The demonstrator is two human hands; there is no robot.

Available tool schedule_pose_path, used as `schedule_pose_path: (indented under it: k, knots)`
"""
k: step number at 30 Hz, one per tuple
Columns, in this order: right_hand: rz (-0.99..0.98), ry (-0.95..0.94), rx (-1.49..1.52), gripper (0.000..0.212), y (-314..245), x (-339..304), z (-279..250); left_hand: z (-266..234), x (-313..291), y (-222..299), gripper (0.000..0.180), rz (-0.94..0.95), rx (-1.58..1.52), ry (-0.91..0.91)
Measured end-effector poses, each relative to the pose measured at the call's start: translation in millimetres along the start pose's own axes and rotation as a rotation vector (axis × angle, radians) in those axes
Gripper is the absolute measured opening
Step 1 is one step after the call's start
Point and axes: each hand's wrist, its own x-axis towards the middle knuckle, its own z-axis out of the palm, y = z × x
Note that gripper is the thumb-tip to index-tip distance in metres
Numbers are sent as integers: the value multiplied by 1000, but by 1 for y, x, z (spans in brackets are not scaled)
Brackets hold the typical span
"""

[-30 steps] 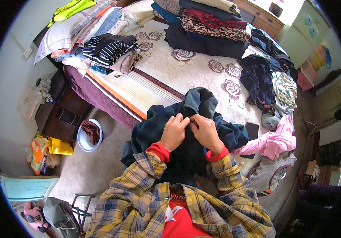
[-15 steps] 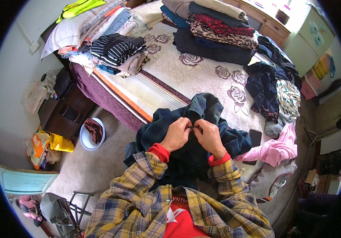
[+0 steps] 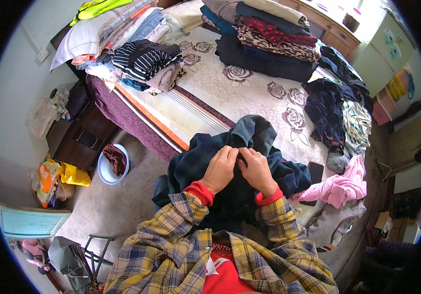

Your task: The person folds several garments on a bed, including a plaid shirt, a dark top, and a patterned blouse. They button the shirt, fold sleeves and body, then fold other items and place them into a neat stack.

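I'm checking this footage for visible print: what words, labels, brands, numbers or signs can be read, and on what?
Red shirt: partial lettering on the front, which I won't copy out.
Orange-and-white package: markings too small and blurred to read.
Dark garment: no lettering visible.

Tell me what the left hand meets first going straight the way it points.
The left hand would likely meet the raised fold of the dark garment first; the right hand is close beside, and depth is unclear.
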Motion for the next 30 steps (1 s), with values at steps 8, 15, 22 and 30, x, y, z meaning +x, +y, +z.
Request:
schedule_pose_path:
  k: [8, 15, 22, 30]
  knots:
    - [-29, 53, -96, 16, 4, -3, 4, -2, 3, 1, 30, 94, 147, 27]
    - [54, 139, 31, 10, -5, 1, 10, 0, 8, 3, 24, 86, 199, 46]
    - [180, 121, 248, 13, -18, 1, 7, -7, 5, 6, 14, 19, 12, 127]
    - [342, 271, 405, 16, -40, -25, 10, -12, -33, 45, 27, -112, -207, 178]
